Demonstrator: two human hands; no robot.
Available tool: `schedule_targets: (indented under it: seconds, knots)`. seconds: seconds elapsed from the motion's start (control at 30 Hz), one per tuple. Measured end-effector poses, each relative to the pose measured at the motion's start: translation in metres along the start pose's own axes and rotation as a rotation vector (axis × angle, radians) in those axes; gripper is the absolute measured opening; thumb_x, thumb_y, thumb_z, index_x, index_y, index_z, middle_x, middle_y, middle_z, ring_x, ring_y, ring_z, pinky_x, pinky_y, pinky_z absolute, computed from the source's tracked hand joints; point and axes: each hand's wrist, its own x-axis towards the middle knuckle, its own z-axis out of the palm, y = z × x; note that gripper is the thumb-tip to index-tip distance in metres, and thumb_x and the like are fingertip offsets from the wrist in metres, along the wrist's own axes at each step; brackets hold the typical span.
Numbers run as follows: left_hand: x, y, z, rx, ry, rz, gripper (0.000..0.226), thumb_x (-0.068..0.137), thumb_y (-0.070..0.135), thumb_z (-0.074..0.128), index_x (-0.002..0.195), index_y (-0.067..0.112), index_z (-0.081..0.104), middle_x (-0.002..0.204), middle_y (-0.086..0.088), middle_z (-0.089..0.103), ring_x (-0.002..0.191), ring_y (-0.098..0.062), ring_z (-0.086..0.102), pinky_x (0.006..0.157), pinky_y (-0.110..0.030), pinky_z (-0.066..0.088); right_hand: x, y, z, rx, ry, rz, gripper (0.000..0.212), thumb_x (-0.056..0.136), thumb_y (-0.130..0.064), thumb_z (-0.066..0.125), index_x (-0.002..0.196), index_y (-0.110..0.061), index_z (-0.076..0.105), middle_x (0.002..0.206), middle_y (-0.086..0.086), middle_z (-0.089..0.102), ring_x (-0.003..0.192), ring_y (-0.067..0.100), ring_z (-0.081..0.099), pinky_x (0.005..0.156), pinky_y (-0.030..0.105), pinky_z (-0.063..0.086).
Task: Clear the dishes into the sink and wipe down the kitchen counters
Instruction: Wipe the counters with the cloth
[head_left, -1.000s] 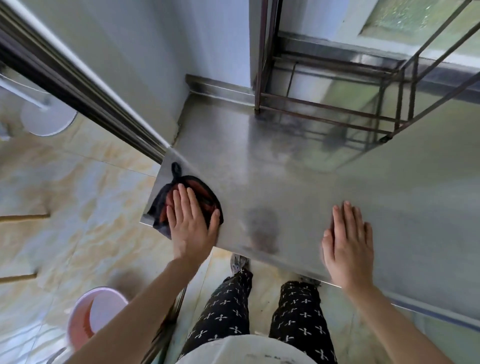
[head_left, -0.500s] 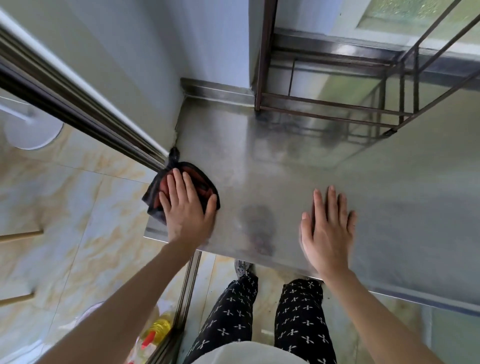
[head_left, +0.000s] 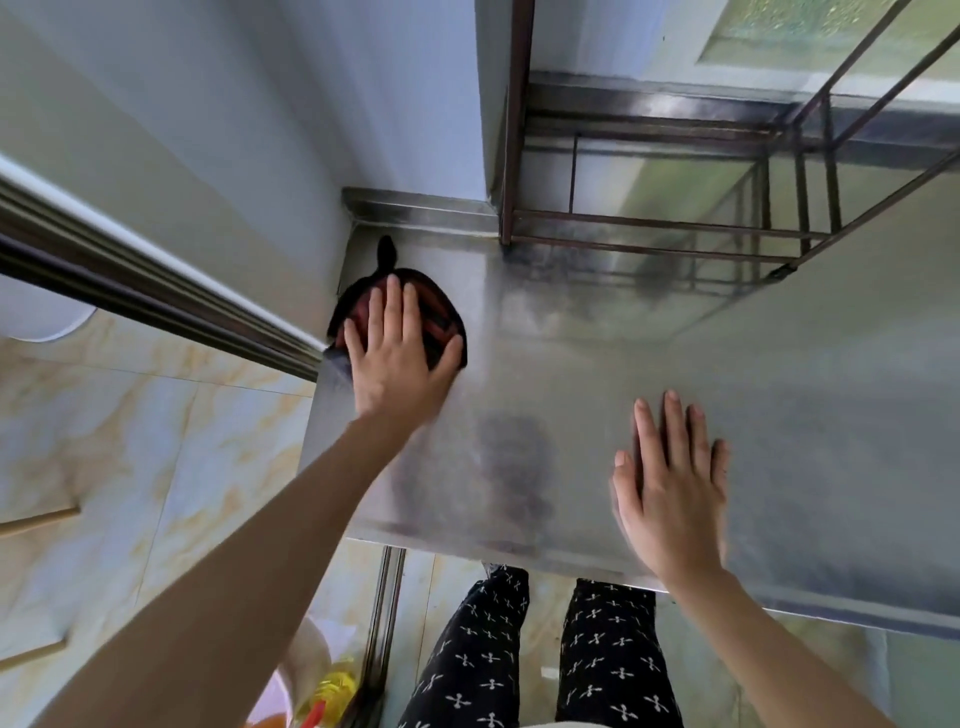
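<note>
- Meanwhile, left hand (head_left: 400, 358) presses flat, fingers spread, on a soft dark red-and-black cloth (head_left: 441, 317), beside the wall.
- Right hand (head_left: 670, 493) rests open on the steel counter (head_left: 779, 415).
- Cloth seems limp, probably damp; best bunched under the palm.

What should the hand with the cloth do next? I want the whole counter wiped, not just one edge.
Probably slide the cloth on toward the back corner, then sweep right. The left hand presses it flat beside the wall, while the counter ahead looks smeared and a dark patch sits nearer the front. The right hand rests flat, bracing.
</note>
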Motion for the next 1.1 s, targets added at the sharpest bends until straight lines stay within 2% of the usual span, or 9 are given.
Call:
schedule_targets:
  seconds: [0.07, 0.23, 0.33, 0.4, 0.53, 0.63, 0.73, 0.9, 1.1]
  knots:
    - [-0.008, 0.011, 0.002, -0.02, 0.002, 0.005, 0.078, 0.09, 0.057, 0.03, 0.148, 0.011, 0.008, 0.158, -0.005, 0.002, 0.144, -0.022, 0.0, 0.113, -0.05, -0.001, 0.001, 0.0, 0.0, -0.002, -0.003, -0.001, 0.056, 0.093, -0.04, 0.027, 0.141, -0.014, 0.038, 0.15, 0.015, 0.032, 0.138, 0.038, 0.028, 0.107, 0.058, 0.024]
    - [-0.075, 0.032, 0.021, 0.111, -0.036, 0.458, 0.078, 0.086, 0.06, 0.03, 0.144, 0.008, 0.028, 0.153, -0.008, 0.023, 0.142, -0.024, 0.02, 0.111, -0.051, 0.013, 0.0, 0.0, -0.001, 0.004, 0.004, -0.004, 0.056, 0.093, -0.04, 0.027, 0.141, -0.014, 0.039, 0.15, 0.015, 0.032, 0.137, 0.039, 0.029, 0.106, 0.058, 0.026]
    - [-0.042, 0.017, 0.019, 0.127, -0.007, 0.615, 0.076, 0.083, 0.061, 0.033, 0.142, 0.014, 0.034, 0.151, -0.004, 0.03, 0.138, -0.022, 0.029, 0.11, -0.049, 0.016, 0.0, 0.0, 0.0, 0.01, 0.009, -0.008, 0.056, 0.094, -0.04, 0.027, 0.142, -0.014, 0.039, 0.15, 0.015, 0.032, 0.138, 0.038, 0.028, 0.107, 0.058, 0.025]
    - [-0.006, 0.01, 0.012, 0.094, 0.022, 0.5, 0.076, 0.082, 0.06, 0.033, 0.144, 0.016, 0.031, 0.152, -0.002, 0.027, 0.14, -0.021, 0.025, 0.11, -0.05, 0.016, 0.0, 0.001, 0.001, 0.016, 0.014, -0.008, 0.056, 0.093, -0.04, 0.028, 0.141, -0.015, 0.039, 0.15, 0.015, 0.032, 0.138, 0.037, 0.029, 0.107, 0.057, 0.026]
    - [0.036, 0.026, 0.0, 0.045, 0.021, 0.109, 0.073, 0.089, 0.058, 0.03, 0.149, 0.019, 0.011, 0.158, 0.003, 0.003, 0.144, -0.027, -0.004, 0.113, -0.051, 0.0, 0.0, 0.002, 0.003, 0.028, 0.036, -0.012, 0.055, 0.094, -0.04, 0.029, 0.141, -0.016, 0.04, 0.15, 0.014, 0.033, 0.138, 0.036, 0.03, 0.106, 0.055, 0.024]
    - [0.035, 0.045, 0.002, 0.01, 0.016, 0.006, 0.074, 0.091, 0.058, 0.028, 0.149, 0.017, 0.006, 0.158, 0.0, -0.002, 0.143, -0.03, -0.009, 0.114, -0.052, -0.001, -0.001, 0.003, 0.003, 0.041, 0.038, -0.015, 0.055, 0.094, -0.041, 0.03, 0.141, -0.016, 0.041, 0.15, 0.013, 0.033, 0.137, 0.036, 0.031, 0.106, 0.054, 0.023]
    - [0.028, 0.058, 0.006, 0.03, -0.004, 0.081, 0.076, 0.091, 0.059, 0.025, 0.149, 0.015, 0.001, 0.158, -0.001, -0.005, 0.143, -0.027, -0.009, 0.114, -0.051, -0.002, 0.0, 0.004, 0.001, 0.071, 0.02, -0.029, 0.054, 0.094, -0.042, 0.03, 0.141, -0.017, 0.04, 0.15, 0.012, 0.034, 0.138, 0.034, 0.03, 0.106, 0.054, 0.025]
    - [0.024, 0.074, 0.008, 0.025, 0.038, 0.173, 0.08, 0.09, 0.059, 0.028, 0.148, 0.009, 0.006, 0.157, -0.008, 0.001, 0.144, -0.024, -0.002, 0.116, -0.044, 0.002, -0.005, 0.022, -0.002, 0.231, 0.035, -0.123, 0.048, 0.095, -0.036, 0.032, 0.138, -0.017, 0.042, 0.151, 0.008, 0.033, 0.14, 0.026, 0.024, 0.111, 0.041, 0.013]
    - [0.043, 0.036, 0.0, 0.122, -0.003, 0.416, 0.079, 0.088, 0.063, 0.029, 0.149, 0.018, 0.006, 0.158, 0.001, 0.005, 0.144, -0.014, -0.001, 0.116, -0.038, -0.001, -0.006, 0.037, -0.002, 0.202, 0.042, -0.212, 0.047, 0.096, -0.031, 0.031, 0.138, -0.016, 0.044, 0.15, 0.008, 0.035, 0.139, 0.024, 0.026, 0.11, 0.041, 0.022]
